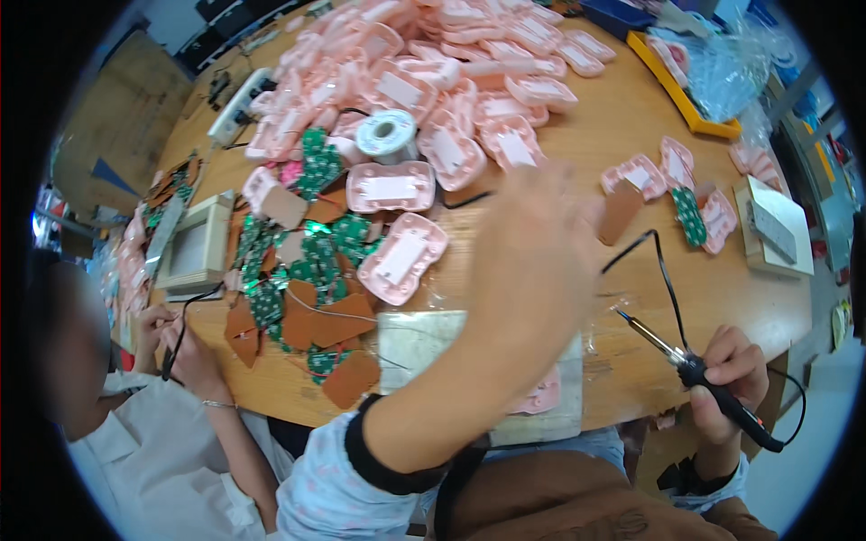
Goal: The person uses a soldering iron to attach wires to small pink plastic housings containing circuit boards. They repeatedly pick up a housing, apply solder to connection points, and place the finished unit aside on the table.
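We see our right hand [732, 374] at the table's [622, 126] near edge, fingers curled tight around the black handle of a soldering iron [686, 356]. Its thin metal tip points up and to the left, above the wood and just right of the grey mat [424, 338] in front of us. The iron's black cord [663, 270] loops up from the handle across the table.

Our left hand [532, 243] reaches forward over the middle of the table, blurred by motion. Its fingers point toward the heap of pink shells [451, 81], and we cannot tell whether they are spread or pinched, or whether they hold anything. The hand hangs between one pink shell [403, 257] on its left and a brown pad [620, 209] on its right.

Left of the mat lie green boards [316, 243] mixed with more brown pads. A solder spool [386, 135] sits among the shells. A yellow tray [677, 90] lies at the far right. Another person's hands [176, 347] rest at the table's left edge, holding a black cord.
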